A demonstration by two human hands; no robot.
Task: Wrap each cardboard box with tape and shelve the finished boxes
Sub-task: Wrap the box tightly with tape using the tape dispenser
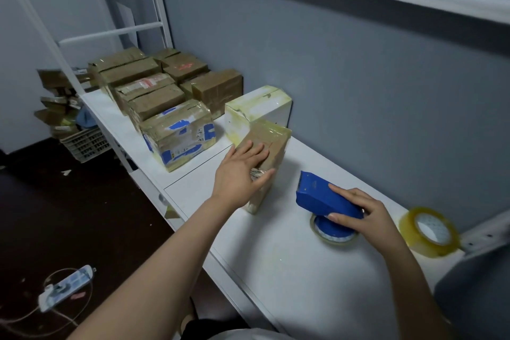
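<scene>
From the head view, my left hand [242, 165] lies flat against the side of the brown box [271, 138] standing on edge on the white desk [276, 270]. The fingers are straight and a little spread, and the thumb reaches toward the near edge, so I am steadying the box rather than clutching it. It looks glossy with tape across the top and down the side I can see, so I judge it wrapped or very nearly so; its far face is hidden from me. My right hand [368, 218] is closed over the blue tape dispenser [323, 199], thumb on one side and fingers over the back. The dispenser rests on the desk with its roll down, well apart from the box, which suggests the taping of this one is finished. Just behind the brown box stands a white box [262, 107] with tape round its corners. Farther left along the surface sits a tight cluster of taped boxes [154, 88], the nearest a blue-labelled box [179, 135]; these I count as done and put away. A spare tape roll [429, 232] waits at the right end. Beyond the far end, more cartons are piled in a crate [82, 143] on the floor. I cannot tell whether they are wrapped, so there may be work left after this box joins the row.
</scene>
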